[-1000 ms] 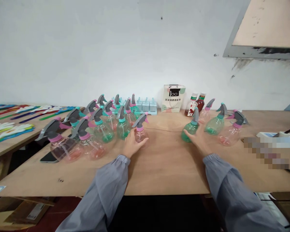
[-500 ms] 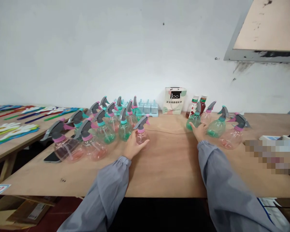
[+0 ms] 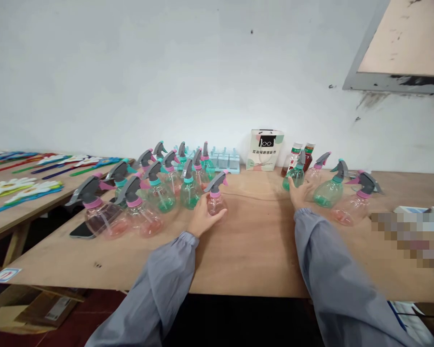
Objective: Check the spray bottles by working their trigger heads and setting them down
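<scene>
My left hand [image 3: 202, 219] is wrapped round the base of a small pink spray bottle [image 3: 215, 195] with a grey trigger, standing upright on the plywood table [image 3: 246, 246]. My right hand [image 3: 301, 195] reaches far forward and rests against a green spray bottle [image 3: 294, 176] near the back of the table, fingers curled on its lower side. To the right of that bottle stand a pink bottle [image 3: 316, 171], a green bottle [image 3: 331, 188] and a pink bottle [image 3: 354, 202]. Both arms wear grey sleeves.
Several pink and green spray bottles [image 3: 148, 193] crowd the table's left half, with a dark phone [image 3: 82, 231] beside them. At the back stand a pale blue tray [image 3: 222, 161], a small paper bag [image 3: 264, 149] and two drink bottles [image 3: 300, 154]. Coloured strips lie on a left side table [image 3: 25, 185].
My right hand has pushed the green spray bottle away from me, from the middle of the table to the back beside the drink bottles. My left hand stays on the pink bottle.
</scene>
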Demonstrator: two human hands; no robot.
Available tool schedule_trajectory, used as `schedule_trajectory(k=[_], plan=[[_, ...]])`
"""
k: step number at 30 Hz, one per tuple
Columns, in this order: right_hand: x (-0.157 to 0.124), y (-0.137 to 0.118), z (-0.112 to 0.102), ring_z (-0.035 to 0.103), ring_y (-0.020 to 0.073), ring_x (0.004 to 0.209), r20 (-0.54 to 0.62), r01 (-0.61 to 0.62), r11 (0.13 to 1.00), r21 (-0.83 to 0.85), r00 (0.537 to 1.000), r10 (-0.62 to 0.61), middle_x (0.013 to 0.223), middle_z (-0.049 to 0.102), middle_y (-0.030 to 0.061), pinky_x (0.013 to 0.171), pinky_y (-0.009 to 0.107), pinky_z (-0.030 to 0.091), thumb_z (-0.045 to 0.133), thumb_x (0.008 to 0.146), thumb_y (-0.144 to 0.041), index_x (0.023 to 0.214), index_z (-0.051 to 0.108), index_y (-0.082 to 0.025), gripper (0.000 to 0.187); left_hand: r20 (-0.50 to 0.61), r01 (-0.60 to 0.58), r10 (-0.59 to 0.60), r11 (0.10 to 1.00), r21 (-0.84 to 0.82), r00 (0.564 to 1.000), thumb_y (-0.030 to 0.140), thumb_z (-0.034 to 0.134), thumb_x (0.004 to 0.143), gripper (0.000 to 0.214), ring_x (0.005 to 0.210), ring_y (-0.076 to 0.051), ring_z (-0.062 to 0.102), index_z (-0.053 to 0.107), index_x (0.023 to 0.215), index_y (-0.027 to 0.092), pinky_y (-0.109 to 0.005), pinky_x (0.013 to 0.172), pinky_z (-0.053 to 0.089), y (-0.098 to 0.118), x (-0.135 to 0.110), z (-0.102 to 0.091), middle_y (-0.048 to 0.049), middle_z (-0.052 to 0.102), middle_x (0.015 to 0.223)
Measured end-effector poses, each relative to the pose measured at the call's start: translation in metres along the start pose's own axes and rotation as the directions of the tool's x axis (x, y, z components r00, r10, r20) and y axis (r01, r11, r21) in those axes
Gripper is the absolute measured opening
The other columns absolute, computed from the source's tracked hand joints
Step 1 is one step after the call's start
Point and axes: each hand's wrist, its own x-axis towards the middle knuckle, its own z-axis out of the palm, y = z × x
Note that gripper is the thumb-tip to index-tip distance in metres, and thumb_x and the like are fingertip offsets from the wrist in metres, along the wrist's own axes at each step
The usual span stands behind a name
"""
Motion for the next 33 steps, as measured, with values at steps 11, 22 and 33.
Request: schedule_trajectory(k=[11, 22, 33], plan=[[-0.166, -0.118, -0.006, 0.040, 0.0306, 0.140, 0.665, 0.130, 0.851, 0.509, 0.567, -0.485, 0.149, 0.040, 0.0153, 0.115, 0.052, 0.035, 0.078, 0.069, -0.063, 0.148, 0.030, -0.027, 0.099, -0.008, -0.062, 0.062, 0.997, -0.046, 0.998, 0.054, 0.083, 0.065, 0.081, 0.116, -0.032, 0.063, 0.038, 0.122, 0.019, -0.050, 0.100, 0.048, 0.019, -0.018, 0.021, -0.0191, 0.053, 0.131], [-0.169, -0.156, 0.008, 0.061, 0.0258, 0.116, 0.703, -0.280, 0.800, 0.531, 0.673, -0.232, 0.120, 0.068, 0.0072, 0.098, 0.043, 0.050, 0.071, 0.074, -0.049, 0.108, 0.062, -0.025, 0.042, -0.529, -0.209, 0.215, 0.975, 0.071, 0.821, 0.046, 0.061, 0.087, 0.043, 0.126, -0.028, 0.053, 0.042, 0.116, 0.021, -0.048, 0.108, 0.043, 0.009, 0.002, -0.016, -0.0143, 0.050, 0.123], [-0.145, -0.178, -0.020, 0.072, 0.0254, 0.096, 0.870, -0.575, 0.652, 0.494, 0.328, -0.369, 0.093, 0.079, 0.0053, 0.067, 0.029, 0.053, 0.063, 0.059, -0.026, 0.081, 0.070, -0.022, 0.024, -0.350, 0.085, -0.066, 0.996, 0.038, 0.935, 0.043, 0.077, 0.075, 0.091, 0.142, -0.033, 0.043, 0.027, 0.147, 0.017, -0.052, 0.118, 0.031, -0.038, 0.035, -0.032, -0.0223, 0.045, 0.149]])
